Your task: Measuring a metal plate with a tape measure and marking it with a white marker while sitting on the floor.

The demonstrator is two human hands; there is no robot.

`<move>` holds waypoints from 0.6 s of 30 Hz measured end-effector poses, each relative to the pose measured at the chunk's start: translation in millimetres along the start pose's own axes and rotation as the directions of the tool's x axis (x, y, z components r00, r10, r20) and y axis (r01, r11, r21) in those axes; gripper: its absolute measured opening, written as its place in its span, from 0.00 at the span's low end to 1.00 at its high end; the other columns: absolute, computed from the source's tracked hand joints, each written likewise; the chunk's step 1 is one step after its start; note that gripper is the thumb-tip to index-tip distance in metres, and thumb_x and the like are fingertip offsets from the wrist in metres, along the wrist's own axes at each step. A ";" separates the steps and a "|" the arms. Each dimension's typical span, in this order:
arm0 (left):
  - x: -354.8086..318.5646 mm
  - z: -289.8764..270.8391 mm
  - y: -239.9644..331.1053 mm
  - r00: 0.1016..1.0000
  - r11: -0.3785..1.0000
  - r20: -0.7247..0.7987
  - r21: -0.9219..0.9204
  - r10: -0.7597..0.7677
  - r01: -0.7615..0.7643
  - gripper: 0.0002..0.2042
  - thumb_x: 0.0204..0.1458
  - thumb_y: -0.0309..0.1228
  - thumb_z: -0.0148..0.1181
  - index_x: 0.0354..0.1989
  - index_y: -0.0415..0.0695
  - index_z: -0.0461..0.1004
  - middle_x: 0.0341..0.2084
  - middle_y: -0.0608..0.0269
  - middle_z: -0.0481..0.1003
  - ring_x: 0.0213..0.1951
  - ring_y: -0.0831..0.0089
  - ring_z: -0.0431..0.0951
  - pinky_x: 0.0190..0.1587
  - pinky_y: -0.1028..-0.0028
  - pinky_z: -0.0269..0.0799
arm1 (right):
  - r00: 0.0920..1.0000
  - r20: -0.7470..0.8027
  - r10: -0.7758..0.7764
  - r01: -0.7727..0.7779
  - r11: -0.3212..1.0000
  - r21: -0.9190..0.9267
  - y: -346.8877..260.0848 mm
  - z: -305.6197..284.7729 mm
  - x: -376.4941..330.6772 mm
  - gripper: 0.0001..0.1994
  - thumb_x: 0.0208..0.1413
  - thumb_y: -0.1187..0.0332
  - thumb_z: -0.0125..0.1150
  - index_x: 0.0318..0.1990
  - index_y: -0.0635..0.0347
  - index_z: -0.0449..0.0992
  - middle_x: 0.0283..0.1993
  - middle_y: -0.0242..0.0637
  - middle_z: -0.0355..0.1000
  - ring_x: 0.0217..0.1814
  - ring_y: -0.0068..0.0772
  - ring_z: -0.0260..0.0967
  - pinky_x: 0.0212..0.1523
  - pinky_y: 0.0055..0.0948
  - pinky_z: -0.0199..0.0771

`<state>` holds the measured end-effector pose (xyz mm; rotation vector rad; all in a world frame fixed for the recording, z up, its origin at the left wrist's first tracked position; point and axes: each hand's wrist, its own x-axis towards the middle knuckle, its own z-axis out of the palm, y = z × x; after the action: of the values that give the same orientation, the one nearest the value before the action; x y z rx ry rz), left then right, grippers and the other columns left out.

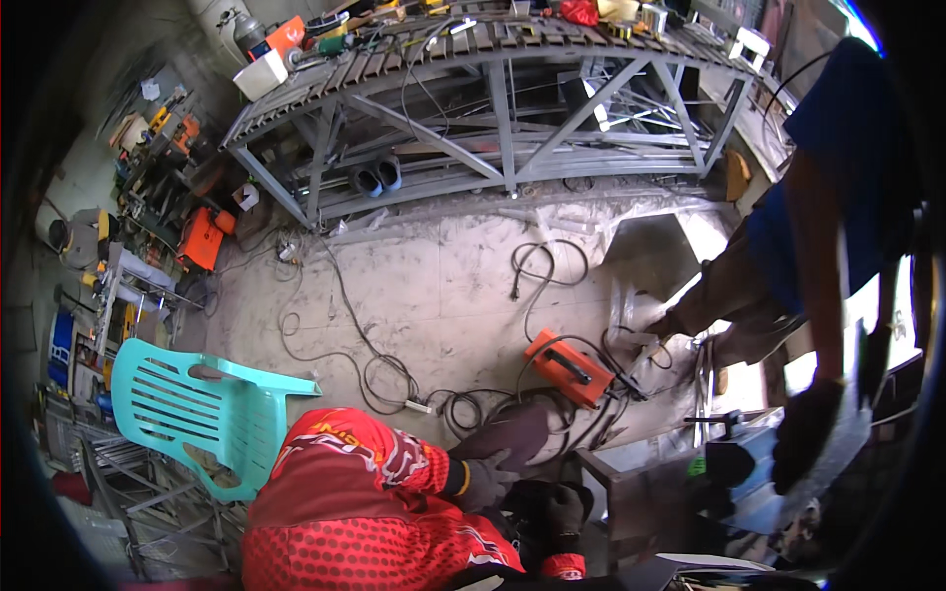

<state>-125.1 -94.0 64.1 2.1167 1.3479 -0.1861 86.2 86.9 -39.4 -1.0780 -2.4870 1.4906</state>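
From the head view we see our left hand (490, 480), gloved and with fingers curled, resting on a dark rounded piece (512, 433) by our knee; whether it grips we cannot tell. Our right hand (564, 512), also gloved, sits just beside it, its fingers hidden in shadow. An orange welding machine (570, 367) lies on the floor (443, 295) nearby. A turquoise plastic chair (197, 404) stands at our left, and another person's gloved hand (803, 433) hangs at right.

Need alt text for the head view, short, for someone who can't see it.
The person's left hand and right hand, both in dark gloves with red sleeves, rest close together over a dark object. An orange welder sits on the dusty floor beyond, a turquoise chair to the left.
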 end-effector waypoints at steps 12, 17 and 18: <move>-42.1 -39.6 68.6 0.774 0.774 -0.105 -0.222 -0.624 0.594 0.11 0.53 0.37 0.55 0.40 0.51 0.82 0.40 0.56 0.75 0.51 0.58 0.73 0.56 0.18 0.59 | 0.692 0.721 0.009 -0.398 0.839 0.371 -54.8 28.5 -10.1 0.09 0.61 0.65 0.67 0.41 0.61 0.81 0.33 0.31 0.77 0.35 0.28 0.75 0.37 0.35 0.76; -75.2 -38.9 52.0 0.852 0.840 -0.091 -0.253 -0.515 0.481 0.14 0.54 0.41 0.57 0.40 0.48 0.83 0.42 0.61 0.79 0.50 0.56 0.75 0.56 0.15 0.52 | 0.458 0.746 -0.483 0.411 0.859 0.305 -64.7 37.0 27.0 0.08 0.62 0.64 0.62 0.41 0.59 0.80 0.34 0.36 0.77 0.37 0.35 0.75 0.42 0.37 0.76; -75.5 -28.0 42.6 0.861 0.837 -0.064 -0.280 -0.504 0.470 0.14 0.53 0.41 0.58 0.38 0.47 0.83 0.41 0.58 0.78 0.49 0.55 0.74 0.56 0.14 0.53 | 0.108 0.608 -0.787 0.900 0.337 0.276 -69.7 43.8 40.6 0.08 0.63 0.65 0.59 0.41 0.58 0.80 0.35 0.39 0.78 0.37 0.39 0.76 0.44 0.40 0.77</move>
<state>-129.6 -148.9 136.7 1.5600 1.8723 -0.0678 1.7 57.0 -19.7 1.1622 -2.6687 1.2633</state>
